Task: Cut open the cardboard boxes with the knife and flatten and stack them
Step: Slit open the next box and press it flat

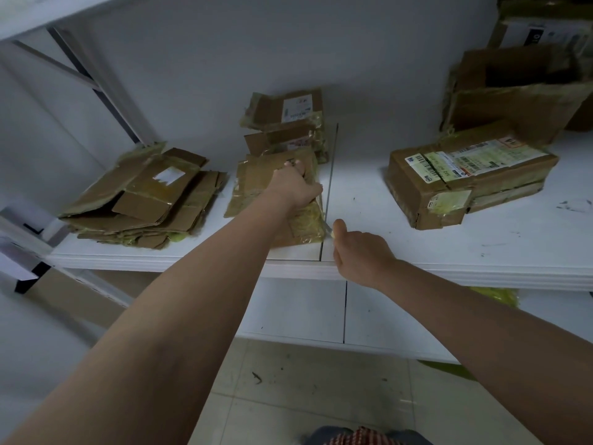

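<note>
Brown cardboard box point(256, 184) under the left hand point(296, 187), banded with yellowish tape. Right of the right hand point(359, 255), a brown box point(449, 184) bears a white-green label. White shelf point(417, 245); the knife point(329, 229) looks pale, perhaps yellowish.

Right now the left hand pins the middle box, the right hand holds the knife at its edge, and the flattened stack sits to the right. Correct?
Not quite. The head view shows the flattened stack on the left. The left hand does pin the middle box, and the right hand holds the knife at its edge.
</note>
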`<state>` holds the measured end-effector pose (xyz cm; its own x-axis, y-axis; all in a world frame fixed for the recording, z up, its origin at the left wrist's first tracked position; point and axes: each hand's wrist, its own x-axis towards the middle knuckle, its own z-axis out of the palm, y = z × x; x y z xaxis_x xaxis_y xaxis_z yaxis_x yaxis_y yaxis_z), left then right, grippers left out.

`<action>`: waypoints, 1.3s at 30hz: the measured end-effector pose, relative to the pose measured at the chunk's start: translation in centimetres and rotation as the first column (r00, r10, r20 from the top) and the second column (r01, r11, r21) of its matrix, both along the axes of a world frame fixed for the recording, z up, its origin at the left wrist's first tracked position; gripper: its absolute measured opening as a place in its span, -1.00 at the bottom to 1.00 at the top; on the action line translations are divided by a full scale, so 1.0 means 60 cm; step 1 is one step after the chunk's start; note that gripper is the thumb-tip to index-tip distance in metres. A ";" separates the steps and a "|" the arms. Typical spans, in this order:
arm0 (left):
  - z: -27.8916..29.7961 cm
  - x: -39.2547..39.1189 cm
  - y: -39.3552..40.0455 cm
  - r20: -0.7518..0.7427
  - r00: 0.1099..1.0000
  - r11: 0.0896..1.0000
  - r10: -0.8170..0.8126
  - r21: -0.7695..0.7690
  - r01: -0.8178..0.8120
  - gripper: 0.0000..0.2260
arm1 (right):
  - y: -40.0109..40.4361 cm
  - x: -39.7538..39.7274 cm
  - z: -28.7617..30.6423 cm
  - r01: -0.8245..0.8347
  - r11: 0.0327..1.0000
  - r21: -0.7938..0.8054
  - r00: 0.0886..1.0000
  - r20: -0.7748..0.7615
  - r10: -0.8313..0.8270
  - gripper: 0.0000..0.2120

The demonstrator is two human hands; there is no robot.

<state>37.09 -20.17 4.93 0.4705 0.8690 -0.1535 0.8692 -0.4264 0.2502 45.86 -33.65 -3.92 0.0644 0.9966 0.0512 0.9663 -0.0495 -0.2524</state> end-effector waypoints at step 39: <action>-0.043 -0.077 0.015 0.401 0.876 0.960 -0.268 0.038 0.276 -0.76 | 0.011 0.101 -0.027 0.272 0.931 0.244 0.951 -0.216 -0.221 -0.84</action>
